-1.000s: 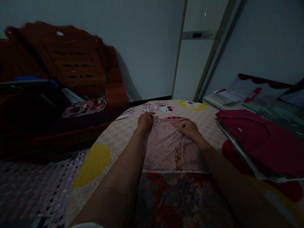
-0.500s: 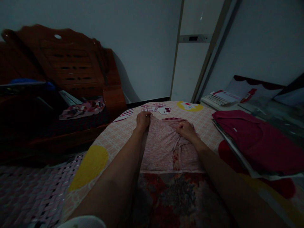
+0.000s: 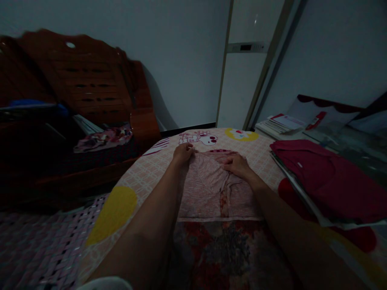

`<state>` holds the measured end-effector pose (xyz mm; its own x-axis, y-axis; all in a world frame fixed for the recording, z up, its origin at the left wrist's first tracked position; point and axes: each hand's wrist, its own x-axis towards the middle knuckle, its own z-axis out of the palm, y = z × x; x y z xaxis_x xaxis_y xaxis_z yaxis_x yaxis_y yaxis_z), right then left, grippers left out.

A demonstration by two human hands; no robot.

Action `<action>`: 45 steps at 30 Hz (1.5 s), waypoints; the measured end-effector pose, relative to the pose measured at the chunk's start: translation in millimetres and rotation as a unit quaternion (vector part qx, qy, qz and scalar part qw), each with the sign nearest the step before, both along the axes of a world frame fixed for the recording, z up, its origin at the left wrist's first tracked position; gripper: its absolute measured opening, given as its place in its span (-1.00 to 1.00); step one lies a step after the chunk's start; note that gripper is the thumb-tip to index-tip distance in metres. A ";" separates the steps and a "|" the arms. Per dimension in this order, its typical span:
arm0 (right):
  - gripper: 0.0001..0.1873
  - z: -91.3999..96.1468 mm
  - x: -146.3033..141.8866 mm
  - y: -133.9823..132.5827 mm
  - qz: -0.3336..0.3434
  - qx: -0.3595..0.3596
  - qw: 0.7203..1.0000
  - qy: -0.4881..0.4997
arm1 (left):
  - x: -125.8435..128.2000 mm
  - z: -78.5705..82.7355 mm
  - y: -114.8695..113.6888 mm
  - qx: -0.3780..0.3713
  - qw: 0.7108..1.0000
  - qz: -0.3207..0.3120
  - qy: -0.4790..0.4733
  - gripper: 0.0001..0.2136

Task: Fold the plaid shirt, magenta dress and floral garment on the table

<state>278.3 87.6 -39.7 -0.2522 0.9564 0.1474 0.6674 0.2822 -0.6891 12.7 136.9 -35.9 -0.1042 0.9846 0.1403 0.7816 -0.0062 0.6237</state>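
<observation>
A pale pink mottled garment (image 3: 208, 189) lies flat on a bed covered by a pink checked sheet (image 3: 145, 177) with yellow spots and cartoon prints. My left hand (image 3: 182, 154) pinches the garment's far left corner, fingers closed on the cloth. My right hand (image 3: 237, 165) rests on the garment's far right part, fingers curled into the fabric near a fold. Both forearms stretch forward over the garment. A dark red patterned cloth (image 3: 223, 253) lies nearer me, under my arms.
A folded dark red garment (image 3: 329, 181) lies on papers at the right. Stacked booklets (image 3: 281, 123) sit behind it. A wooden chair or headboard (image 3: 90, 84) with cloth (image 3: 102, 139) on it stands at the left. A woven mat (image 3: 36, 241) covers the lower left.
Both hands stay on the garment's far edge with small shifts. The left hand's fingers moved slightly along the corner; the cloth near the right hand lies a little flatter.
</observation>
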 end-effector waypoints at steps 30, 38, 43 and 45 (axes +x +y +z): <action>-0.97 8.7 -4.2 -3.0 -0.060 0.079 0.995 -0.014 | -2.2 -5.9 1.7 0.055 0.994 -0.025 0.093 -0.69; -0.83 19.5 52.8 21.7 -0.229 0.081 0.963 0.114 | 23.2 39.8 -3.8 0.080 0.992 -0.084 0.041 -0.78; -0.78 11.3 65.9 18.3 -0.262 0.122 0.956 -0.057 | 89.9 47.0 -26.6 0.093 0.962 -0.258 0.019 -0.83; -0.66 8.7 67.0 15.8 -0.266 0.109 0.951 -0.110 | 110.9 33.6 -35.9 0.113 0.953 -0.278 0.048 -0.81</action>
